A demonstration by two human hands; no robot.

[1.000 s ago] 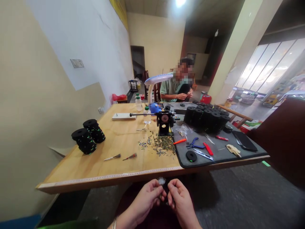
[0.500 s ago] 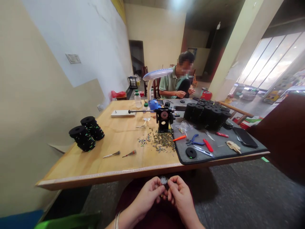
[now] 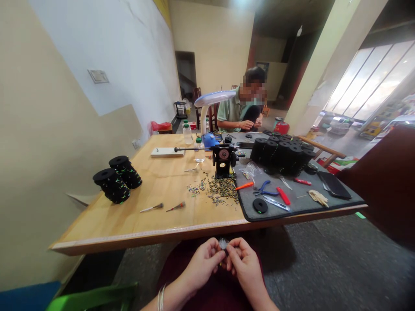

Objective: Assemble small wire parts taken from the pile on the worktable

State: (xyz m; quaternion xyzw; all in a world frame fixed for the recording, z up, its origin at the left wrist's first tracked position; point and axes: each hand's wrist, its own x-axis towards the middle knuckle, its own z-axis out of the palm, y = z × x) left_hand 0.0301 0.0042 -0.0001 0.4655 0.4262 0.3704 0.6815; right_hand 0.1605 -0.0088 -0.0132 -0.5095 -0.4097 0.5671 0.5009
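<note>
Over my lap, just off the table's front edge, a small dark piece with a pale bristly tuft (image 3: 223, 244) is pinched between both hands. My left hand (image 3: 205, 262) is closed on its left side, thumb on top. My right hand (image 3: 245, 264) grips the other side with thumb and bent fingers, which hide most of the dark part. On the table ahead lie two small dark-tipped brushes (image 3: 176, 207) and a pile of tiny dark-and-gold pieces (image 3: 223, 188).
A black winding device (image 3: 223, 162) with a long rod stands mid-table beside a lamp (image 3: 210, 98). Black spools (image 3: 280, 155) crowd the grey mat (image 3: 301, 209), along with blue-handled pliers (image 3: 266, 188). Two more spools (image 3: 112, 186) stand left. A person (image 3: 231, 113) sits opposite.
My fingers have shifted slightly around the tufted piece, both hands staying together over my lap. Across the table, the person's hands have moved a little closer together.
</note>
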